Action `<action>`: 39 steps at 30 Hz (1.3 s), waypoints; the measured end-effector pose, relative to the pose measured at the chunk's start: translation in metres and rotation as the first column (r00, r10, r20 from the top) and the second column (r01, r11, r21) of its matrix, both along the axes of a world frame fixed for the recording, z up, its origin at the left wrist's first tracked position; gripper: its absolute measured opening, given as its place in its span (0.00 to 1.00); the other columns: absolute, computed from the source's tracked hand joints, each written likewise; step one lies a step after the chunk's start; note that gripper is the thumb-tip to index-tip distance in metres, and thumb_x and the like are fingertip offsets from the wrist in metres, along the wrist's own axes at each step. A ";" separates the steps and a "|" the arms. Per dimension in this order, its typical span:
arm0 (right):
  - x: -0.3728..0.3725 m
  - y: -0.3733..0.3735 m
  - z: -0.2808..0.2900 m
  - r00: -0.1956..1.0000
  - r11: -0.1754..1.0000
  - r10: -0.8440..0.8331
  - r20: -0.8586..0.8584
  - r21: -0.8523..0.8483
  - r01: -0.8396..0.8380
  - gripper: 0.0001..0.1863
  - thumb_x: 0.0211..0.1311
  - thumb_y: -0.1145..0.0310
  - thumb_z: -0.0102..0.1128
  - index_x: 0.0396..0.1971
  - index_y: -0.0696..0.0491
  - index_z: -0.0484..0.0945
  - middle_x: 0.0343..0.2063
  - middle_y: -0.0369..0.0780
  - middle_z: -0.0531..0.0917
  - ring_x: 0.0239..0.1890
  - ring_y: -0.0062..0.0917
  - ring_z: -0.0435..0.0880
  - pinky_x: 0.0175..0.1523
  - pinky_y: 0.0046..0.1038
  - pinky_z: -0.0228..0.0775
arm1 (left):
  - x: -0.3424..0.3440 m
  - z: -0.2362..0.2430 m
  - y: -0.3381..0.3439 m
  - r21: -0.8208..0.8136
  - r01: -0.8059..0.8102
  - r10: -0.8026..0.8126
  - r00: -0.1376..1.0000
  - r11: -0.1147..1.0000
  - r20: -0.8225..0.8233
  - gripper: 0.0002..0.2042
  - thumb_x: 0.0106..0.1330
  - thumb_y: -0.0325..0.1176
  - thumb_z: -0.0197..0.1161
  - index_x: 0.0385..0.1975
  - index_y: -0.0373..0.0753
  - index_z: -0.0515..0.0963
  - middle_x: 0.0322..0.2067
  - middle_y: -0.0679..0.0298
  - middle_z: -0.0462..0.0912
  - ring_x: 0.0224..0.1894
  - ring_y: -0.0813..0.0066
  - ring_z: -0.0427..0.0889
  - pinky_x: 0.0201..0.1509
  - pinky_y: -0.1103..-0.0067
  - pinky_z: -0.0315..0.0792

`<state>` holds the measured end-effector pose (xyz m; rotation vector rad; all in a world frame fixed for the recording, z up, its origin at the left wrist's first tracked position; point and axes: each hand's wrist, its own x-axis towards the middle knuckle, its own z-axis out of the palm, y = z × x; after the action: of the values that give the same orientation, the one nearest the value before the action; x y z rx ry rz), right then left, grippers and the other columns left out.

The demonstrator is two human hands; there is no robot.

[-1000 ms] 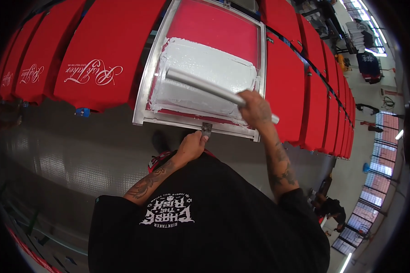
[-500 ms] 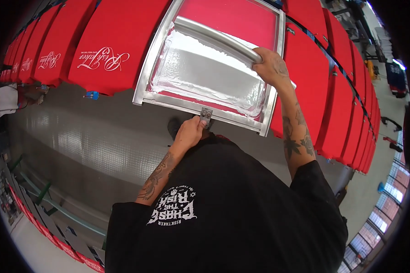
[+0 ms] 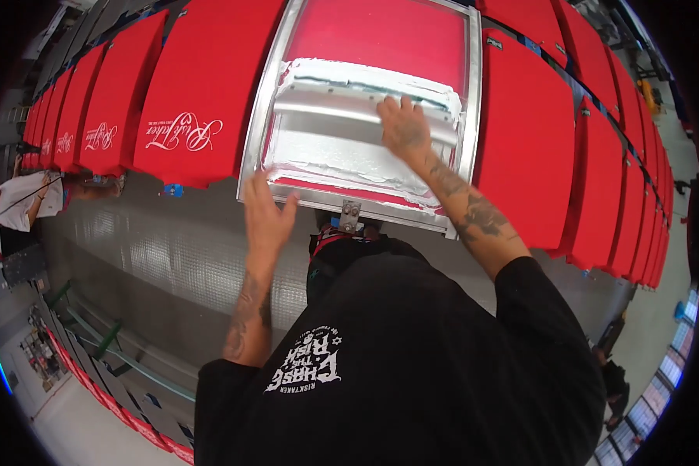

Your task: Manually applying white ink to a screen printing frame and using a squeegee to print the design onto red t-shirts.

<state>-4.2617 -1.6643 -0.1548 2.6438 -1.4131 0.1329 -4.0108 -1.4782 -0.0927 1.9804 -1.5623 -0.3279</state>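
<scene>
A: Your bar [image 3: 322,109] lies crosswise over the white ink [image 3: 326,144], inside the metal frame [image 3: 474,85]. Your right hand [image 3: 406,130] is over it, right of its middle, fingers reaching toward the far side; your thumb is hidden, so I can't tell how firmly you grip.

B: Your left hand [image 3: 270,216] is blurred at the frame's near left corner, fingers extended, thumb spread away from them, the bar out of its grasp. Whether its fingertips touch the frame, I can't tell.

A: I'd judge the stroke goes best with both your hands set evenly on the bar; one-sided weight could leave a streak. Hold one tilt and one pressure, and keep the bar's ends clear of the frame's sides.

B: As for writing around you, white script [image 3: 182,132] runs across the red shirt [image 3: 210,74] on the left. Your black shirt [image 3: 458,349] carries heavier white lettering [image 3: 307,365] with smaller lines around it. I can read no label on your bar.
</scene>
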 end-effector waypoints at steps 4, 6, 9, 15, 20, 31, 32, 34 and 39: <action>0.009 0.069 0.013 0.996 0.990 0.047 0.072 0.128 -0.056 0.13 0.52 0.71 0.59 0.40 0.50 0.78 0.38 0.38 0.79 0.44 0.36 0.79 0.48 0.38 0.71 | 0.040 0.001 -0.076 -0.149 0.244 -0.156 0.883 0.958 0.443 0.15 0.55 0.30 0.67 0.43 0.36 0.78 0.41 0.58 0.79 0.51 0.61 0.74 0.60 0.58 0.63; 0.002 0.075 0.035 0.984 0.980 0.032 0.173 0.186 -0.064 0.13 0.51 0.72 0.59 0.39 0.50 0.78 0.37 0.39 0.81 0.41 0.38 0.80 0.47 0.40 0.72 | 0.070 -0.026 -0.099 0.200 0.543 -0.554 0.631 0.815 0.543 0.18 0.51 0.26 0.68 0.44 0.38 0.78 0.38 0.62 0.78 0.47 0.60 0.76 0.56 0.63 0.65; -0.051 0.085 0.076 0.951 0.979 -0.185 0.246 0.126 0.158 0.18 0.42 0.75 0.63 0.39 0.49 0.81 0.31 0.37 0.80 0.35 0.36 0.80 0.48 0.38 0.66 | 0.067 0.002 -0.105 0.122 0.633 -0.626 0.681 0.764 0.380 0.16 0.47 0.22 0.66 0.39 0.40 0.79 0.35 0.62 0.78 0.43 0.61 0.75 0.48 0.66 0.67; -0.060 0.152 0.073 0.901 0.895 -0.410 0.139 0.251 0.369 0.17 0.43 0.75 0.64 0.37 0.49 0.82 0.34 0.36 0.82 0.42 0.35 0.79 0.53 0.38 0.65 | 0.063 0.018 -0.067 0.164 0.646 -0.665 0.711 0.746 0.228 0.18 0.44 0.21 0.68 0.38 0.40 0.80 0.33 0.64 0.79 0.40 0.61 0.75 0.43 0.69 0.67; -0.042 0.169 0.064 0.885 0.866 -0.435 0.165 0.348 0.360 0.16 0.42 0.74 0.66 0.36 0.48 0.83 0.41 0.36 0.86 0.47 0.31 0.83 0.58 0.38 0.65 | 0.065 0.007 -0.044 0.251 0.539 -0.586 0.790 0.804 0.180 0.19 0.43 0.22 0.67 0.39 0.40 0.79 0.36 0.62 0.77 0.44 0.60 0.75 0.49 0.67 0.68; -0.058 0.014 0.036 0.936 0.933 -0.341 0.092 0.152 0.325 0.09 0.48 0.62 0.66 0.28 0.49 0.84 0.28 0.41 0.86 0.33 0.38 0.87 0.38 0.39 0.80 | 0.054 -0.028 -0.199 0.229 0.478 -0.527 0.711 0.848 0.466 0.04 0.54 0.29 0.64 0.28 0.37 0.82 0.32 0.56 0.84 0.41 0.52 0.84 0.40 0.62 0.82; -0.057 -0.010 0.048 0.932 0.920 -0.353 0.078 0.209 0.331 0.13 0.52 0.58 0.66 0.32 0.50 0.86 0.30 0.43 0.87 0.35 0.39 0.88 0.41 0.38 0.81 | 0.049 -0.016 -0.223 0.279 0.492 -0.565 0.683 0.824 0.464 0.07 0.56 0.34 0.67 0.30 0.37 0.84 0.33 0.54 0.85 0.41 0.52 0.85 0.41 0.61 0.82; -0.049 -0.031 0.064 0.932 0.869 -0.362 -0.009 0.357 0.342 0.15 0.52 0.56 0.66 0.36 0.49 0.87 0.33 0.44 0.88 0.35 0.38 0.88 0.42 0.39 0.81 | 0.055 -0.011 -0.236 0.333 0.509 -0.608 0.665 0.794 0.434 0.10 0.56 0.38 0.70 0.31 0.38 0.85 0.33 0.53 0.86 0.39 0.54 0.86 0.41 0.60 0.81; -0.064 0.122 0.067 0.944 0.919 -0.298 0.139 0.309 0.245 0.15 0.37 0.68 0.70 0.32 0.47 0.86 0.28 0.38 0.87 0.34 0.34 0.85 0.40 0.36 0.74 | 0.064 0.007 -0.076 0.345 0.504 -0.608 0.707 0.792 0.362 0.10 0.47 0.24 0.68 0.31 0.42 0.82 0.30 0.60 0.82 0.39 0.59 0.81 0.38 0.66 0.79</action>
<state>-4.3259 -1.5423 -0.0874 2.6723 -1.9877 0.1537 -3.9470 -1.5543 -0.0853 1.7627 -2.5517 -0.2906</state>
